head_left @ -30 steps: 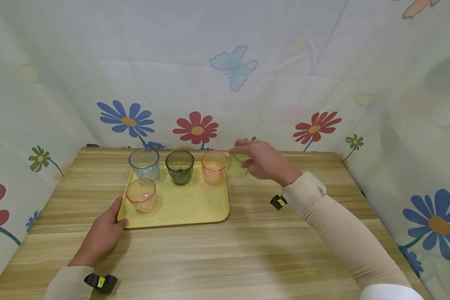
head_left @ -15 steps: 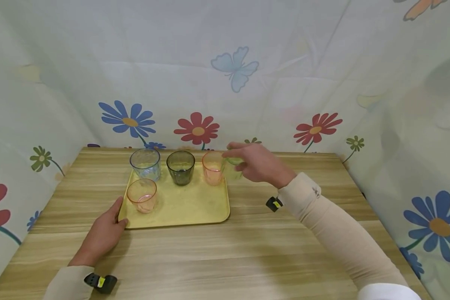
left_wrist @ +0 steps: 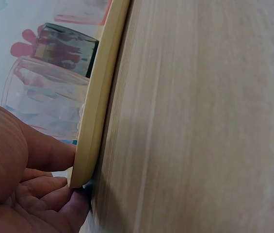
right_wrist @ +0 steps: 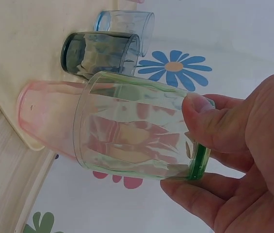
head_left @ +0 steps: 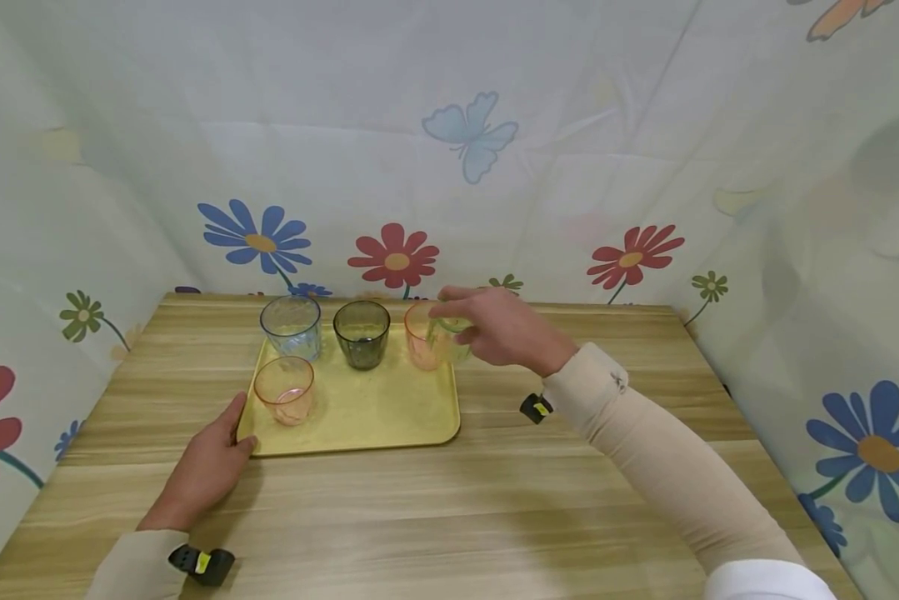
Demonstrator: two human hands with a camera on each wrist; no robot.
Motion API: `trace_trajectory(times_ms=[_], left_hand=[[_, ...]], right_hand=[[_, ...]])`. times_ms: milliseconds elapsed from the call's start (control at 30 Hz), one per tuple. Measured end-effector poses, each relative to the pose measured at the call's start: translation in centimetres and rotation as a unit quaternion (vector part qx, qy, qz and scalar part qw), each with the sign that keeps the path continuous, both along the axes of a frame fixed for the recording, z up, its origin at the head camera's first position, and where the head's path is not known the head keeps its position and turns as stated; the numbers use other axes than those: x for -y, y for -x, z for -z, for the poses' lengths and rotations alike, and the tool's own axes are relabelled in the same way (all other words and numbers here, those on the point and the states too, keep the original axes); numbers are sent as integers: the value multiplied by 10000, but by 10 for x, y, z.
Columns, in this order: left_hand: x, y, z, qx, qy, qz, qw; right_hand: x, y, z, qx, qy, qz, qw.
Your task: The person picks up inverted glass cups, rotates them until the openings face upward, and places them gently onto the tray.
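My right hand [head_left: 511,328] holds a clear green tumbler [right_wrist: 132,131] by its thick base, thumb on one side and fingers on the other. The tumbler is upside down, rim toward the tray, and overlaps an upright orange-pink tumbler [head_left: 421,343] in both views. That one stands at the back right of a yellow tray [head_left: 382,408]. My left hand [head_left: 207,458] grips the tray's front left edge, thumb on top and fingertips beneath, as the left wrist view shows. Close to it stands another orange-pink tumbler [head_left: 287,392].
A blue tumbler [head_left: 292,329] and a dark grey tumbler [head_left: 362,335] stand upright along the tray's back edge. The tray lies on a wood-grain table [head_left: 539,517]. A flower-printed cloth [head_left: 569,167] hangs behind and at both sides.
My right hand has moved left with the green tumbler, from beside the tray to its back right corner, now overlapping the orange-pink tumbler. My left hand has stayed at the tray edge.
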State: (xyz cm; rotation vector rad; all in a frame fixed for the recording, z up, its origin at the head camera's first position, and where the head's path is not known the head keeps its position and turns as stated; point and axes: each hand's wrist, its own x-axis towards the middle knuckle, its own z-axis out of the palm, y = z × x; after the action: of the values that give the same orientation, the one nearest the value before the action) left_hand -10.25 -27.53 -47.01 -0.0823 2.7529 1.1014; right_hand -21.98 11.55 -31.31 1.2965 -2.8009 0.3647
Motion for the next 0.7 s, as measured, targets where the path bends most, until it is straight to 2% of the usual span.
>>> trace_trajectory(times_ms=[200, 433, 700], left_hand=[[0, 0, 1, -69, 18, 25, 10000], [1, -1, 3, -203, 24, 101, 9997], [1, -3, 3, -279, -125, 111, 9995]], right_hand=[[8, -1, 1, -54, 19, -121, 9999], [16, 0, 2, -13, 176, -455, 9988], [26, -1, 3, 257, 166, -297, 9991]])
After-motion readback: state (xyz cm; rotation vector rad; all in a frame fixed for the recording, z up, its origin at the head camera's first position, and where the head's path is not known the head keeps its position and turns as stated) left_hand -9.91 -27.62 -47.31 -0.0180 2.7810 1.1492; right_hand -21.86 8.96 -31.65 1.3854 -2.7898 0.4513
